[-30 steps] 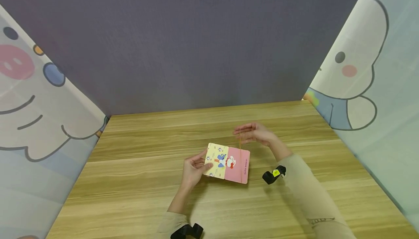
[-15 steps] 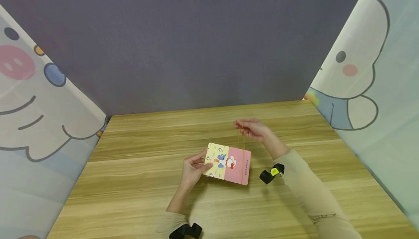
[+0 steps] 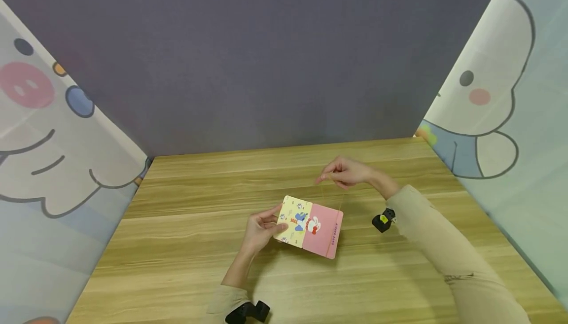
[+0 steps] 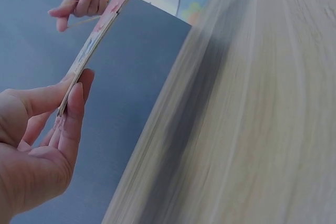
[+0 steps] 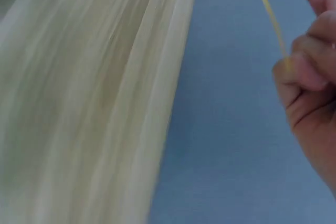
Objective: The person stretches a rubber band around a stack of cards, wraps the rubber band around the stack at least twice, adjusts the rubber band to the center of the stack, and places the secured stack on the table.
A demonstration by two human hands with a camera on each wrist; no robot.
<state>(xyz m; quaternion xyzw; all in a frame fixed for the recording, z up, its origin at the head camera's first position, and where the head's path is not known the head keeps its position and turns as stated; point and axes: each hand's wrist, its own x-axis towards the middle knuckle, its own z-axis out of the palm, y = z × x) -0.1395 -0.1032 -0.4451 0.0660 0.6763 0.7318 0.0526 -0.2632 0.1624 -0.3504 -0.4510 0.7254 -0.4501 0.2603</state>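
Note:
A thin notebook (image 3: 321, 228) with a half-yellow, half-pink cartoon cover is held tilted above the table. My left hand (image 3: 259, 233) pinches its yellow end, thumb on the cover and fingers behind, as the left wrist view shows edge-on. Around the pink end runs a thin yellowish rubber band (image 5: 270, 11), stretched away from the far edge. My right hand (image 3: 346, 172) holds the band's far loop, spread between thumb and index finger, the other fingers curled. In the right wrist view that hand (image 5: 315, 72) shows only partly, two strands of band leading to it.
The wood-grain table (image 3: 191, 245) lies beneath both hands. A dark grey panel (image 3: 284, 67) stands along its back edge. Cartoon-printed curtains (image 3: 479, 131) flank the table on both sides.
My right hand first reaches the band, then draws it out and spreads its loop wider, the wrist turning. The notebook's pink end has dipped slightly; the left hand keeps its grip.

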